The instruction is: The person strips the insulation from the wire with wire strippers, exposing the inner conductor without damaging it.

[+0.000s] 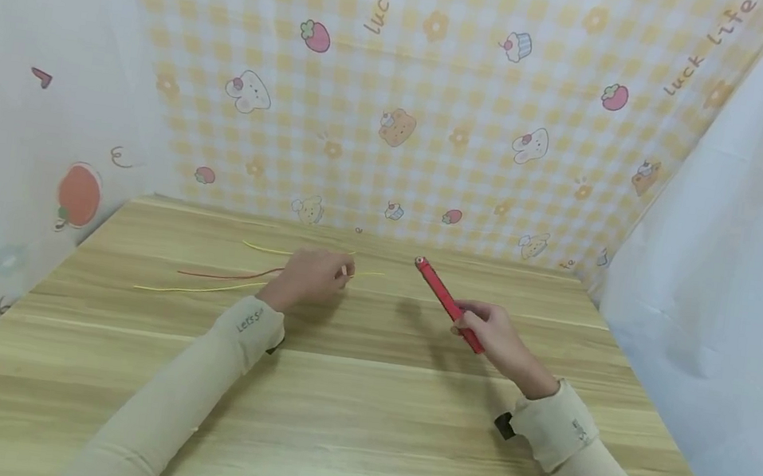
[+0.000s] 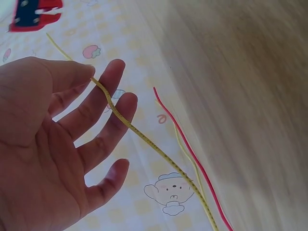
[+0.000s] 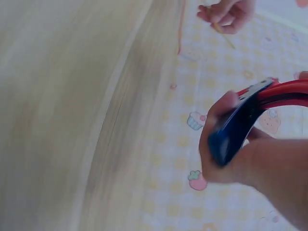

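Observation:
My left hand (image 1: 315, 274) is just above the back part of the table. Between thumb and forefinger it pinches a thin yellow wire (image 2: 153, 144), whose short end sticks out beyond the fingertips; the other fingers are spread and loosely bent. Close by lie a red wire (image 1: 224, 277) and a second yellow wire (image 2: 185, 150), partly hidden by the hand in the head view. To the right, my right hand (image 1: 501, 342) grips a red-handled wire stripper (image 1: 441, 292) raised over the table, pointing up and left. Its dark blue part (image 3: 233, 132) shows blurred in the right wrist view.
A wood-grain table (image 1: 327, 432) spreads under both arms. Behind it hangs a yellow checked cloth (image 1: 426, 171) with cartoon prints. White sheeting (image 1: 726, 259) closes off the right side, and a printed white sheet (image 1: 16, 158) the left.

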A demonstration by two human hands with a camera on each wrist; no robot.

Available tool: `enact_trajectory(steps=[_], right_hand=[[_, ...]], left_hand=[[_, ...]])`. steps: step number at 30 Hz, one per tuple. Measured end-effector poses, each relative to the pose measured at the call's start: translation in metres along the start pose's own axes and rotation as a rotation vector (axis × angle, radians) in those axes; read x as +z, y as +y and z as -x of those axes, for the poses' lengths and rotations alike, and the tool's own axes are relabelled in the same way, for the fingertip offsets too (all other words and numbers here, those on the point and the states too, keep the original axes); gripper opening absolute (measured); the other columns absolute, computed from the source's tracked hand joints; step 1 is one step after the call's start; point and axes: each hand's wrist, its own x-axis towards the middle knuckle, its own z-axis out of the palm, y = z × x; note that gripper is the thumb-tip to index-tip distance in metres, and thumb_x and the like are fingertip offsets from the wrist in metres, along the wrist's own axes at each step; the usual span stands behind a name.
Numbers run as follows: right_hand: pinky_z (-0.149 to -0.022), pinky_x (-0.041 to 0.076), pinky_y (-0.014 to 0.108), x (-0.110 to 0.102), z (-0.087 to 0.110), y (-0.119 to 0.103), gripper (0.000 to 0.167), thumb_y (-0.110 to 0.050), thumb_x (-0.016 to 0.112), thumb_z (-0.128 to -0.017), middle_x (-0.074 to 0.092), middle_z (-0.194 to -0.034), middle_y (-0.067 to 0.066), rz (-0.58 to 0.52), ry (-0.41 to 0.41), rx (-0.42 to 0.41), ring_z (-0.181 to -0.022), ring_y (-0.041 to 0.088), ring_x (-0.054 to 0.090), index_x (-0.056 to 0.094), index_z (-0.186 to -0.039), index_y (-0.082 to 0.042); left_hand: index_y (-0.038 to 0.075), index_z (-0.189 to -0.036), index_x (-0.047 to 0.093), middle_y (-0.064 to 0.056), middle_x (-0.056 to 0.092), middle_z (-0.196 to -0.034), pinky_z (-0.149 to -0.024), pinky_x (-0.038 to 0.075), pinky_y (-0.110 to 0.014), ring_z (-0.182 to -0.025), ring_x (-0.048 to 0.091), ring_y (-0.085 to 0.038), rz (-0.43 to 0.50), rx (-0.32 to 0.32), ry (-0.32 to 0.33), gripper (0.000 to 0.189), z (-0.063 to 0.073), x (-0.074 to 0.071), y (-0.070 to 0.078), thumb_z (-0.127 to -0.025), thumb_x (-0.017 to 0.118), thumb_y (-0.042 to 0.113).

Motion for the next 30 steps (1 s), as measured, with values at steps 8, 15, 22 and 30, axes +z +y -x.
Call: enact_trajectory(steps=[8, 15, 22, 30], right_hand=[[-0.098, 0.043, 0.034, -0.001, 0.003, -0.008, 0.063, -0.009, 0.031, -0.095, 0.014, -0.157, 0.028, -0.479, -0.208, 0.070, -0.123, 0.034, 0.053, 0.011, -0.150, 0.015], [-0.107, 0.036, 0.047, -0.001, 0.004, -0.002, 0.065, -0.008, 0.019, -0.093, 0.038, -0.137, 0.016, -0.698, -0.400, 0.034, -0.129, 0.036, 0.045, 0.000, -0.153, 0.004], [-0.095, 0.051, 0.043, 0.007, 0.003, 0.001, 0.064, 0.007, 0.025, -0.089, 0.059, -0.118, 0.009, -0.727, -0.455, -0.029, -0.108, 0.024, 0.063, 0.005, -0.150, 0.010], [-0.095, 0.048, 0.034, 0.017, -0.001, 0.006, 0.076, 0.009, 0.039, -0.086, 0.058, -0.110, 0.010, -0.602, -0.344, 0.020, -0.097, 0.018, 0.063, 0.008, -0.156, 0.002]], left_hand=[[0.018, -0.110, 0.068, 0.001, 0.073, -0.102, -0.072, 0.052, -0.041, -0.091, 0.069, -0.018, 0.002, -0.018, 0.024, 0.019, 0.000, -0.003, 0.000, -0.100, 0.054, 0.024], [0.017, -0.111, 0.068, 0.000, 0.073, -0.103, -0.076, 0.053, -0.043, -0.094, 0.069, -0.018, 0.026, -0.010, 0.024, 0.019, 0.002, -0.004, 0.001, -0.100, 0.053, 0.023], [0.017, -0.111, 0.068, 0.000, 0.073, -0.103, -0.076, 0.052, -0.044, -0.094, 0.068, -0.018, 0.038, -0.019, 0.022, 0.019, 0.001, -0.005, 0.002, -0.100, 0.053, 0.023], [0.017, -0.109, 0.068, 0.001, 0.074, -0.100, -0.069, 0.052, -0.038, -0.089, 0.069, -0.017, 0.032, -0.003, 0.045, 0.018, -0.001, -0.002, 0.005, -0.100, 0.055, 0.024]])
